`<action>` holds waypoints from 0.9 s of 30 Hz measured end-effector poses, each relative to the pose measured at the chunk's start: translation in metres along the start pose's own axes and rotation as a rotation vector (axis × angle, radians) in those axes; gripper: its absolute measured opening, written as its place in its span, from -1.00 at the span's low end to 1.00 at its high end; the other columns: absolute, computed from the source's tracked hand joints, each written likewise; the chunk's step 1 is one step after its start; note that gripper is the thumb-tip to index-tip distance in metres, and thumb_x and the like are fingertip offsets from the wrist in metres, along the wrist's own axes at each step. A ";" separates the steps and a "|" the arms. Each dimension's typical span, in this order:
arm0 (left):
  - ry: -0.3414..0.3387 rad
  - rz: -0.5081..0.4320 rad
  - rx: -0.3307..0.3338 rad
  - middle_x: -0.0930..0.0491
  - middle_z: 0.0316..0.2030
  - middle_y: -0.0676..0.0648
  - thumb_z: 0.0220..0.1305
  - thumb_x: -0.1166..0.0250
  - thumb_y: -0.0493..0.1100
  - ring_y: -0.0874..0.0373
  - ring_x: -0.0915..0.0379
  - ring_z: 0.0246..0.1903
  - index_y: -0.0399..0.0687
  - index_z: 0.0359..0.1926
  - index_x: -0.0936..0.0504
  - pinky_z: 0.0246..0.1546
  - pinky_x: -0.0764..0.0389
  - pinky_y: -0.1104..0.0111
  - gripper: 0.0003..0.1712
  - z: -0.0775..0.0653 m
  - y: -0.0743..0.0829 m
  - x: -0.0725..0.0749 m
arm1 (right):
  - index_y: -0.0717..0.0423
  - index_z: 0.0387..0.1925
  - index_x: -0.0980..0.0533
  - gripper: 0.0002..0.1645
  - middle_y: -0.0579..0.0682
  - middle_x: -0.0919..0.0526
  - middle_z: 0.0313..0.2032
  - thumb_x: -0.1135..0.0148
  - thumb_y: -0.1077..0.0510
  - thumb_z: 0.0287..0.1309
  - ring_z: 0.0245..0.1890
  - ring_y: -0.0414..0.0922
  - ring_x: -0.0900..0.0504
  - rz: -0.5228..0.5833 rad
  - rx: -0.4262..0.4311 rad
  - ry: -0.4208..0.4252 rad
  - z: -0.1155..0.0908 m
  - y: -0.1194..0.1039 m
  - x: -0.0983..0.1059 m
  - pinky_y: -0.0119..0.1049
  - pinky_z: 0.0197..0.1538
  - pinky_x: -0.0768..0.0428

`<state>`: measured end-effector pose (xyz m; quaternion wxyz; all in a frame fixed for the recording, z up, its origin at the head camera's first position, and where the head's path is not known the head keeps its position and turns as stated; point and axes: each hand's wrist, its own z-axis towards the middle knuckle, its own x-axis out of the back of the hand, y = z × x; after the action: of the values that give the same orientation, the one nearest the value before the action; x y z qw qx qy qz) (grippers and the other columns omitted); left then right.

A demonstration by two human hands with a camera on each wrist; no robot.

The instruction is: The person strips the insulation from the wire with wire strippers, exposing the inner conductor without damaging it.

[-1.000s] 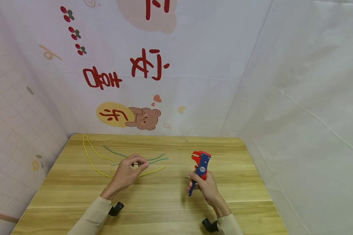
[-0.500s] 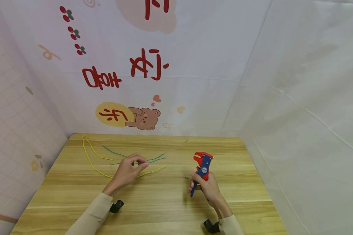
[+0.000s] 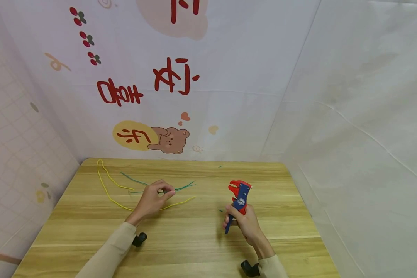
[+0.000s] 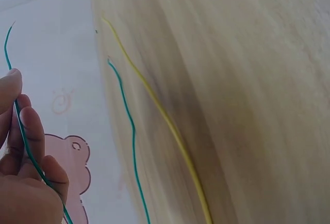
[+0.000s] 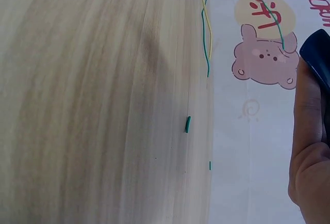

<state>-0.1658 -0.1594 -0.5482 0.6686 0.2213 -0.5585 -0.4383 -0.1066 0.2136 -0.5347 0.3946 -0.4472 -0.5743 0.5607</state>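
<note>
My left hand pinches a thin green wire between thumb and fingertips, above the table. In the left wrist view its free tip looks thin and bare. A second green wire lies on the table beneath, beside a long yellow wire. To the right, my right hand grips a red and blue wire stripper by its handles. The stripper's red jaws stand apart and point away from me, with nothing between them. In the right wrist view only part of a dark handle shows.
Small green offcuts lie on the wooden table, one near the right hand and another toward the back edge. A printed white cloth hangs behind the table and along its sides.
The held green wire has shifted left, its right tip now near the end of the other green wire. The stripper moved slightly right, then stayed about still.
</note>
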 end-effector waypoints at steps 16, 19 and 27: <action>-0.021 0.014 0.043 -0.80 -0.18 0.05 0.51 -0.53 -0.20 0.18 -0.69 -0.14 -0.07 -0.16 -0.88 -0.02 -0.70 0.36 -0.95 0.004 -0.016 -0.012 | 0.49 -0.13 -0.52 -0.57 -0.05 -0.73 -0.49 -0.20 0.11 0.74 -0.46 -0.11 -0.81 0.024 -0.022 -0.002 0.001 0.001 0.000 -0.05 -0.21 -0.90; -0.038 0.018 0.050 -0.80 -0.17 0.03 0.51 -0.54 -0.18 0.19 -0.68 -0.15 -0.12 -0.16 -0.88 -0.01 -0.71 0.36 -0.91 0.004 -0.018 -0.016 | 0.55 -0.11 -0.51 -0.56 -0.05 -0.73 -0.48 -0.19 0.12 0.74 -0.45 -0.11 -0.81 0.025 -0.029 -0.004 0.001 0.001 0.000 -0.05 -0.21 -0.90; -0.077 -0.006 0.087 -0.81 -0.17 -0.03 0.49 -0.53 -0.28 0.15 -0.69 -0.14 -0.18 -0.11 -0.89 -0.04 -0.67 0.39 -0.94 0.003 -0.019 -0.021 | 0.60 -0.11 -0.49 -0.52 -0.07 -0.73 -0.47 -0.18 0.12 0.74 -0.45 -0.11 -0.81 0.015 -0.038 -0.017 0.001 0.002 -0.001 -0.04 -0.20 -0.90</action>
<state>-0.1752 -0.1516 -0.5741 0.6351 0.2345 -0.6017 -0.4238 -0.1068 0.2124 -0.5362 0.3768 -0.4542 -0.5848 0.5565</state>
